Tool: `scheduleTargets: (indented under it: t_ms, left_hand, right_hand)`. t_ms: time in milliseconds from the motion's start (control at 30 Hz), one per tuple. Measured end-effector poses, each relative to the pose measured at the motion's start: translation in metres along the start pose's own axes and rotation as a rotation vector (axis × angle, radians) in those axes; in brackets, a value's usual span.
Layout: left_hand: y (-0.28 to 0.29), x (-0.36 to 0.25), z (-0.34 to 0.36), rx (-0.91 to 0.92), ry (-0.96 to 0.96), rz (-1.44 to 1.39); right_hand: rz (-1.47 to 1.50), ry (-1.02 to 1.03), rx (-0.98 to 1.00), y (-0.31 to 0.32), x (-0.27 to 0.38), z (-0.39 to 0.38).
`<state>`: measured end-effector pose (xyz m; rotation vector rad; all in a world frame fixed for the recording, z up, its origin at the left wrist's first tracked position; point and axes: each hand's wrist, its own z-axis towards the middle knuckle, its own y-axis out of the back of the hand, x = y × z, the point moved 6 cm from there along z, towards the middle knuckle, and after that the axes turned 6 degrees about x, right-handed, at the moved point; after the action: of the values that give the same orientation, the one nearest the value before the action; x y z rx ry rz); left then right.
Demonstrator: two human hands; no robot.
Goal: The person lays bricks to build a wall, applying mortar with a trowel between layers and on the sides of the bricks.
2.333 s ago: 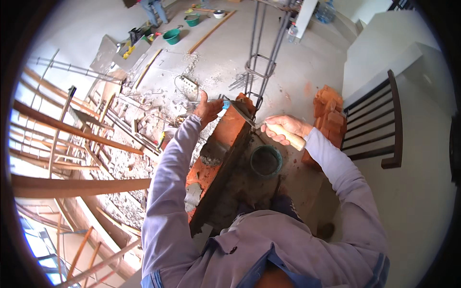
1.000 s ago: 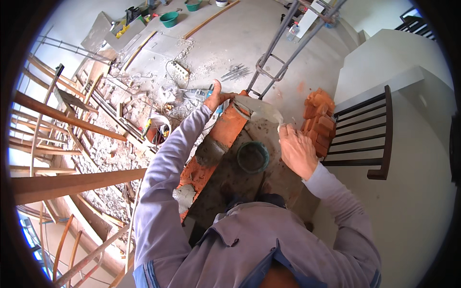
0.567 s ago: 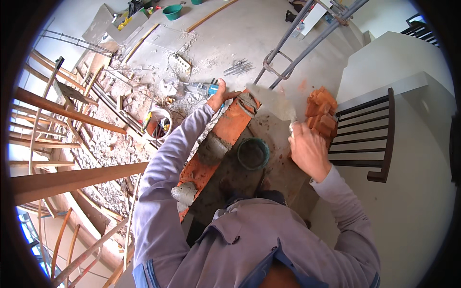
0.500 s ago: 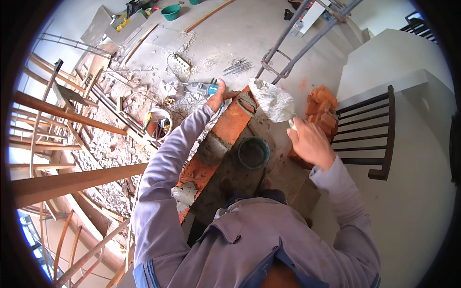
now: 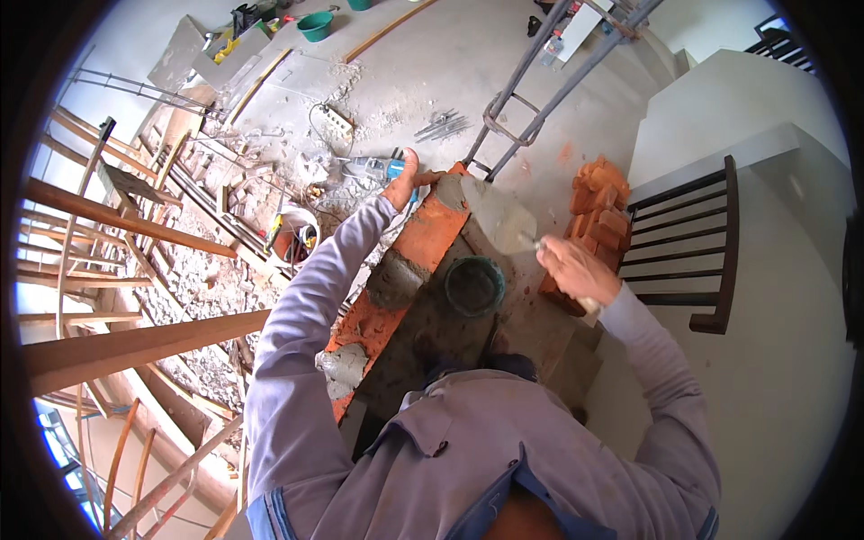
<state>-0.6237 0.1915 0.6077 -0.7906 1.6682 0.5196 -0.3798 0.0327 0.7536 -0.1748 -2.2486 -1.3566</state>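
Brick wall, orange, top course running on a diagonal from lower left to upper right; patches of grey mortar sitting on it, one more lump lower down at the near end. Wall standing beside a drop; rubble and timber beams lying well below on the left.

Pile of loose bricks sitting at the right, near the dark railing. Metal ladder lying on the concrete floor beyond the far end of the wall.

Small green bucket standing just beside the wall, between wall and brick pile, mouth up, dark inside.

Trowel: blade coated grey, long axis lying diagonal, tip pointing up-left toward the far end of the wall, handle running down-right into the right hand. Blade hovering just over the far end of the top course; whether it is touching the brick cannot be told.

Right hand: fingers curled together and clamped round the trowel handle, back of hand facing the camera.

Left hand: arm stretching along the wall, hand resting at the far end brick, thumb raised, fingers wrapping over the outer edge; how tightly they are gripping cannot be told
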Motion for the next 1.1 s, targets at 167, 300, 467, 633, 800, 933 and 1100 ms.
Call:
scheduleTargets:
  t_ms: [167,300,467,633,800,933,1100]
  left_hand:
    - [0.007,0.009,0.002,-0.115,-0.023,-0.026]
    - [0.073,0.023,-0.026,-0.296,0.01,0.063]
    - [0.073,-0.022,-0.075,-0.425,0.018,0.165]
    - [0.063,-0.029,-0.135,-0.453,-0.039,0.243]
    - [0.071,-0.002,-0.186,-0.48,-0.006,0.202]
    - [0.074,-0.008,-0.217,-0.53,0.014,0.158]
    - [0.07,-0.008,-0.264,-0.593,0.091,0.013]
  right_hand:
    - [-0.079,0.11,0.009,-0.011,0.029,-0.036]
    - [-0.853,0.243,-0.274,0.059,0.121,-0.008]
    - [-1.462,0.246,-0.019,0.04,0.153,0.124]
    - [-1.375,0.49,0.123,0.018,0.155,0.194]
    - [-1.383,0.486,0.243,0.035,0.18,0.166]
    - [-1.24,0.516,0.118,0.056,0.165,0.122]
    - [-0.885,0.343,-0.01,0.098,0.144,0.04]
